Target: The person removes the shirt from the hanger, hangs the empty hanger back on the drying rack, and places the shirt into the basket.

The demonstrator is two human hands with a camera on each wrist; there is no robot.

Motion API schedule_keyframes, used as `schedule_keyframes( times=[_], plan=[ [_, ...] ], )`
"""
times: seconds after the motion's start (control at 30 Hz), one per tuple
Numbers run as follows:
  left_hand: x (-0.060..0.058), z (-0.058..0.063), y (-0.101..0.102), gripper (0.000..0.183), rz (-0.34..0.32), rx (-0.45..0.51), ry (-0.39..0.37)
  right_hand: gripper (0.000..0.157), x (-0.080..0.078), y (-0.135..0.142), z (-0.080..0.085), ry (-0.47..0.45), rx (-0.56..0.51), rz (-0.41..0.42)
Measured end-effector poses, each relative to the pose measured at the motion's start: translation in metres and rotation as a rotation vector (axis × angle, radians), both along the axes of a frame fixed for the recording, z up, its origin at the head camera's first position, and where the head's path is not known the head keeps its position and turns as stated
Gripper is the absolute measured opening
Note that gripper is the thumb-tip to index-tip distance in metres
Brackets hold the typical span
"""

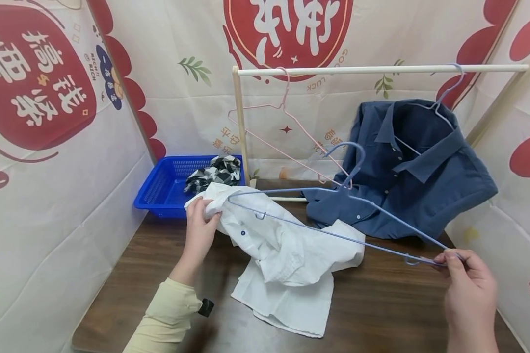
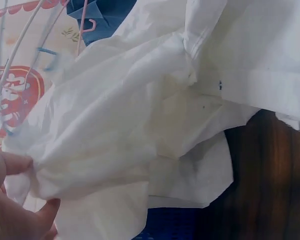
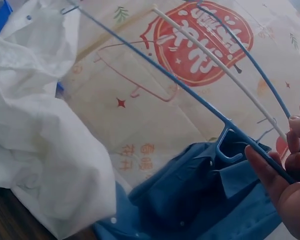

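Note:
My left hand (image 1: 201,223) pinches the upper left part of a white shirt (image 1: 287,255), which hangs in loose folds down over the tabletop. In the left wrist view thumb and fingers close on the shirt's cloth (image 2: 100,135). My right hand (image 1: 470,279) grips one end of a blue hanger (image 1: 309,226), held level above the shirt with its hook upward. The hanger's far end lies at the shirt near my left hand; whether it is inside the cloth is hard to tell. In the right wrist view the fingers curl round the hanger's corner (image 3: 285,170).
Behind stands a drying rack with a white rail (image 1: 380,70). A pink hanger (image 1: 287,110) and a dark blue shirt (image 1: 424,171) on a hanger hang from it. At the back left a blue basket (image 1: 159,191) contains black-and-white cloth (image 1: 216,172). Printed curtains enclose the wooden table (image 1: 380,314).

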State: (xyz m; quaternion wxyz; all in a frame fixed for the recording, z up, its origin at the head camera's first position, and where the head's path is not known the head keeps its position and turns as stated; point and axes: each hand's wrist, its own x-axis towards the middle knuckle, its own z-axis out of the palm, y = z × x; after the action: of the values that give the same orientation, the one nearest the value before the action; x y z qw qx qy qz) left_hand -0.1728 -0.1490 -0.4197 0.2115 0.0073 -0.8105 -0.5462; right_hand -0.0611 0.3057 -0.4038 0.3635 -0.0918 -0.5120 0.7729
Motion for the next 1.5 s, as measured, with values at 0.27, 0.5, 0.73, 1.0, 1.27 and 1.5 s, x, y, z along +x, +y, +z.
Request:
schedule_keyframes(
  times=[0.27, 0.5, 0.73, 1.0, 1.27, 1.5],
  plan=[
    [-0.002, -0.011, 0.004, 0.026, 0.001, -0.019, -0.07, 0.017, -0.002, 0.006, 0.005, 0.198, -0.155, -0.009],
    [0.003, -0.019, 0.018, 0.028, -0.059, -0.068, -0.118, 0.019, -0.006, 0.007, 0.012, 0.282, -0.206, -0.037],
    [0.011, -0.022, 0.037, 0.036, -0.141, -0.086, -0.187, 0.018, -0.009, 0.006, 0.018, 0.302, -0.233, -0.12],
    [0.012, -0.034, 0.06, 0.052, -0.25, -0.097, -0.248, 0.016, -0.012, 0.01, 0.025, 0.312, -0.261, -0.222],
    [0.012, -0.045, 0.077, 0.058, -0.32, -0.162, -0.238, 0.016, -0.016, 0.017, 0.033, 0.219, -0.212, -0.302],
    [0.017, -0.053, 0.089, 0.062, -0.425, -0.294, -0.219, 0.016, -0.029, 0.019, 0.041, 0.214, -0.185, -0.294]
  ],
)
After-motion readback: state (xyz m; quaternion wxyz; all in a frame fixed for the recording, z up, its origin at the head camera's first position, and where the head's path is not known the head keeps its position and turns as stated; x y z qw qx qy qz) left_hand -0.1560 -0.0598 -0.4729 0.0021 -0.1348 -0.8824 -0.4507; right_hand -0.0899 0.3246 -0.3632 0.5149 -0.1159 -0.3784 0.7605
